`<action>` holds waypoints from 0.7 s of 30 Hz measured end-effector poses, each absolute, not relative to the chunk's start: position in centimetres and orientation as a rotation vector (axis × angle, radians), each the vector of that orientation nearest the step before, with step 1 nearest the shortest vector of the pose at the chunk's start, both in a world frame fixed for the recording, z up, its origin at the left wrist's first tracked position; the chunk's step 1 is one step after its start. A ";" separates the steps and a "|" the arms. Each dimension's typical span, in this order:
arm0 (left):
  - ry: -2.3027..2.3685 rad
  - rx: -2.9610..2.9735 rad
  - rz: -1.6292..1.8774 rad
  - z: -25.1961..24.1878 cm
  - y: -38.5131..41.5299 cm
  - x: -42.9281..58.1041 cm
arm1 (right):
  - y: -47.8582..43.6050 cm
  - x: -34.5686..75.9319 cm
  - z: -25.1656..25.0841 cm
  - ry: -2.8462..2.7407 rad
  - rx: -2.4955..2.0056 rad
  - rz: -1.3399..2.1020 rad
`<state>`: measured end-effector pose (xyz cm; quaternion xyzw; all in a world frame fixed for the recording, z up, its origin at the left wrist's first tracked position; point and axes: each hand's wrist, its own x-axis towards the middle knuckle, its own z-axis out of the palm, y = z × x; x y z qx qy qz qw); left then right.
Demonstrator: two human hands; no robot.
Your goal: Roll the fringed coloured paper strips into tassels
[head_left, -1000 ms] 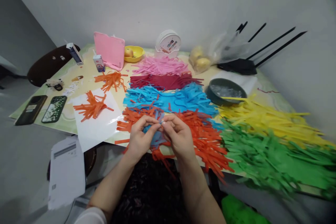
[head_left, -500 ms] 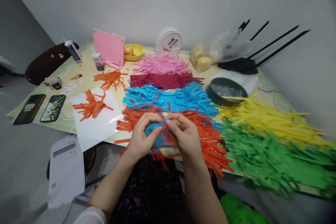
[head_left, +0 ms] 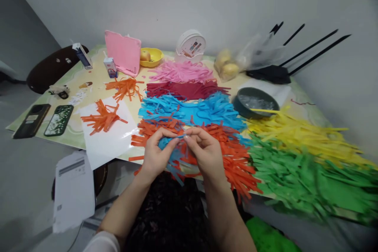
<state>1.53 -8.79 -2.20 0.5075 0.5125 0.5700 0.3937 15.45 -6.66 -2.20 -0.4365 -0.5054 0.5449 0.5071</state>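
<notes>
Blue fringed paper strips (head_left: 174, 154) hang between my two hands over the table's front edge. My left hand (head_left: 159, 149) is closed around the bunch, thumb against the fingers. With thumb and forefinger, my right hand (head_left: 205, 147) pinches the right end of the same blue piece, close to the left fingertips. Below and around the hands lies red-orange fringe (head_left: 236, 157). Just beyond it are a flat blue fringe (head_left: 191, 112), a dark red fringe (head_left: 186, 91) and a pink fringe (head_left: 184, 72).
Yellow fringe (head_left: 307, 136) and green fringe (head_left: 298, 169) cover the right side. A dark bowl (head_left: 240, 107) holds clear plastic. On the left are orange tassels (head_left: 103, 118) on a white sheet (head_left: 118, 145) and two phones (head_left: 59, 121). A black router (head_left: 268, 74) stands at the back right.
The blue strips have swung and now hang lower between my hands. Both hands keep their pinch, with the fingertips shifted slightly left. The objects on the table have not moved.
</notes>
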 end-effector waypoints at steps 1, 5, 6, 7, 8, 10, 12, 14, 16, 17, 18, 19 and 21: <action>1.306 1.294 1.457 -2.3 -8.7 1.5 | -6.6 15.5 -2.1 -1.242 -1.050 1.326; 1.281 1.246 1.442 -2.6 -8.7 1.4 | -6.3 16.1 -1.8 -1.343 -1.053 1.347; 1.264 1.227 1.427 -2.6 -8.7 1.5 | -6.2 16.3 -1.8 -1.356 -1.069 1.316; 1.252 1.224 1.415 -2.7 -8.7 1.6 | -6.1 16.5 -1.7 -1.367 -1.088 1.272; 1.248 1.244 1.411 -2.7 -8.8 1.7 | -6.1 16.7 -1.7 -1.380 -1.106 1.222; 1.259 1.330 1.425 -2.7 -8.8 1.8 | -6.2 16.9 -1.5 -1.430 -1.131 1.139; 1.278 1.382 1.435 -2.5 -8.7 1.7 | -6.3 17.0 -1.2 -1.471 -1.144 1.078; 1.286 1.354 1.427 -2.3 -8.5 1.4 | -6.5 16.9 -0.8 -1.464 -1.151 1.042; 1.285 1.296 1.406 -1.9 -8.4 1.2 | -6.7 16.8 -0.4 -1.416 -1.147 1.011; 1.281 1.273 1.398 -1.8 -8.3 1.2 | -6.7 16.6 -0.2 -1.391 -1.143 0.991; 1.277 1.256 1.392 -1.8 -8.3 1.2 | -6.8 16.4 -0.1 -1.370 -1.139 0.969; 1.274 1.245 1.389 -1.8 -8.4 1.3 | -6.9 16.1 0.0 -1.351 -1.134 0.946; 1.279 1.233 1.386 -2.1 -8.7 1.3 | -7.0 15.4 -0.1 -1.315 -1.134 0.906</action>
